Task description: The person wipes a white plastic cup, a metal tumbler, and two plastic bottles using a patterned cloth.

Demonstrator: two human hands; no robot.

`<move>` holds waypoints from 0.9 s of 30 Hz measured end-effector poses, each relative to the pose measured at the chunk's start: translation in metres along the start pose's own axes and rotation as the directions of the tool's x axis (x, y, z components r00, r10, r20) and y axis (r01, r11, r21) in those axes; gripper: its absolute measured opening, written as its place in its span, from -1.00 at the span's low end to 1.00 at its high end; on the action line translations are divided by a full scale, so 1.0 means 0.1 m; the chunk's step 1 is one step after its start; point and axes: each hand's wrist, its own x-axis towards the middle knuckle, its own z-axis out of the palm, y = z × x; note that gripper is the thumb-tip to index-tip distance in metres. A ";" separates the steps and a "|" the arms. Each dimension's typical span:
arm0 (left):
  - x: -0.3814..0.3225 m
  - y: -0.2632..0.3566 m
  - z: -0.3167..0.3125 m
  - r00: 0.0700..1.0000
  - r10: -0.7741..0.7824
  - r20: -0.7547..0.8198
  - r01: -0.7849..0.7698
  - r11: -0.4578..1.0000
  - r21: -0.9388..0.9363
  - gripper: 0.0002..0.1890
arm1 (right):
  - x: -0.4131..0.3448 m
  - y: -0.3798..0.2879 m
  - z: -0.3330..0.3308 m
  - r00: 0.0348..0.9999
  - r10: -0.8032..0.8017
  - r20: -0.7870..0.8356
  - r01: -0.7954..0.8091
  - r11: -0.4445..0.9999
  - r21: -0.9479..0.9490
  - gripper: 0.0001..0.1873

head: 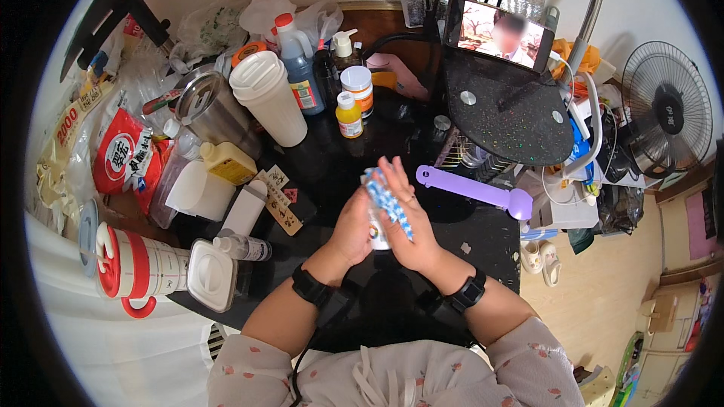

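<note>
My left hand [349,225] and my right hand [416,229] are raised over the black table, palms facing. Pressed between them is a blue-and-white patterned item [389,202], partly hidden by my fingers; its exact kind is unclear. A white piece [380,237] with a small coloured print shows below it, between the palms. Both wrists wear black bands. To the right of my right hand lies a purple plastic strip [469,187] with a rounded end. Left of my left hand, beige cards [281,206] bearing writing rest on the table.
Along the left stand a red-and-white cup [148,260], a lidded white container [212,277] and a small clear bottle [246,249]. Farther back are a white tumbler [271,99], a steel tumbler [209,104] and a yellow bottle [349,118]. A phone [498,34] sits above a black shelf [503,107]; a fan [667,104] is right.
</note>
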 end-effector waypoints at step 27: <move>0.02 -0.04 0.01 0.887 0.421 0.191 -0.444 0.662 0.604 -0.21 | -0.03 0.17 0.08 0.838 0.535 0.104 -0.342 0.368 0.864 -0.41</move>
